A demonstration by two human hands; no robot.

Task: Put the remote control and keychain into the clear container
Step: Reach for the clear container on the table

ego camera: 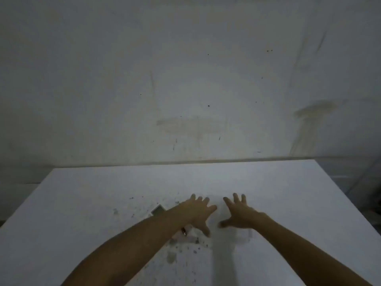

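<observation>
My left hand (pixel 199 213) and my right hand (pixel 240 215) hover side by side over the white table (pixel 82 203), fingers spread, holding nothing. Between and below them I make out the faint outline of a clear container (pixel 246 237); its walls are hard to tell. A small grey flat object (pixel 157 210), possibly the remote control, lies just left of my left forearm, which partly hides it. A small reddish-metal item (pixel 183 231), possibly the keychain, shows under my left wrist. The picture is dim and blurred.
Dark specks and stains (pixel 171 256) dot the table near its front middle. A stained white wall (pixel 185 79) rises behind the table's far edge. The table drops off at the left and right sides.
</observation>
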